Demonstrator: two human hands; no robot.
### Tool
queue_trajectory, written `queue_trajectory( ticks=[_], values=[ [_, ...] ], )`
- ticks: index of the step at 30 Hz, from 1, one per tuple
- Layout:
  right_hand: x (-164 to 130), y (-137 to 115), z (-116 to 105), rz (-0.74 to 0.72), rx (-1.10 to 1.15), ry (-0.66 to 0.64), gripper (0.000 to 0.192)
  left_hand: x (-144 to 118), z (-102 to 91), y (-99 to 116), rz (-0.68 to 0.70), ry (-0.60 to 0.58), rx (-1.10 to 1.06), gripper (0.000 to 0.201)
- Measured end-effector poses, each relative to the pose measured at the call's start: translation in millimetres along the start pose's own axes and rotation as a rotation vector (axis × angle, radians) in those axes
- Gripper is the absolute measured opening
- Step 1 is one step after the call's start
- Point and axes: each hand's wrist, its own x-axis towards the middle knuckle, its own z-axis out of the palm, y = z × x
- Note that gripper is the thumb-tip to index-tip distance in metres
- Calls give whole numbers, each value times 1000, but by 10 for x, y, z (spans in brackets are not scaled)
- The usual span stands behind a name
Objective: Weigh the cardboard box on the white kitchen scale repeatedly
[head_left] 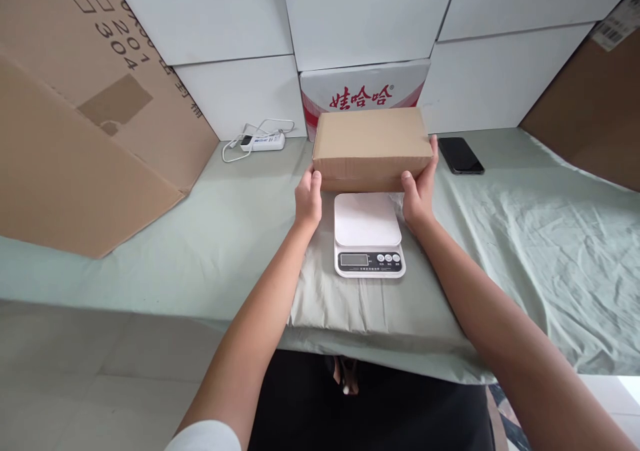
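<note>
Gripping one brown rectangular cardboard box (373, 148), upper centre, between left hand (309, 199) and right hand (421, 191), long axis left-to-right.

The person is wearing a white sleeve (206, 436), its curved hem showing at bottom left, and black clothing (385, 414) at bottom centre; left hand (309, 201) and right hand (420, 188) are showing bare.

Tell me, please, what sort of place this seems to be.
Probably a makeshift indoor workstation: a digital scale sits on a cloth-covered table, with a large printed carton at the left.
</note>
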Motion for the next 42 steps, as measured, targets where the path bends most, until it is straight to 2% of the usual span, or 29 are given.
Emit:
queue_trajectory(
  ticks=[3, 7, 10, 12, 20, 24, 29, 36, 42],
  values=[
    [-56, -242, -161, -23, -17, -1, 118, -163, -72, 284, 26, -18, 13, 82],
    [-375, -485, -466, -29, -29, -15, 113, -669, -219, 591, -1, -61, -33, 74],
    [-663, -486, -579, -34, -12, 30, 104, -1034, -268, 615, -3, -105, -109, 83],
    [-791, -448, -586, -44, 0, 68, 99, -1160, -272, 567, -19, -112, -113, 87],
    [-849, -433, -561, -45, -44, 46, 99, -1097, -338, 449, -52, -54, -56, 89],
    [-832, -415, -549, -81, -38, 48, 99, -1103, -348, 457, -45, -32, -25, 90],
    [-830, -434, -545, -32, -51, 30, 101, -1112, -344, 478, -36, -21, -13, 88],
    [-828, -414, -570, -64, -37, 7, 92, -1129, -352, 476, -37, -3, -1, 86],
    [-816, -386, -580, -50, -64, 3, 95, -1139, -337, 500, -14, 25, 53, 88]
  ],
)
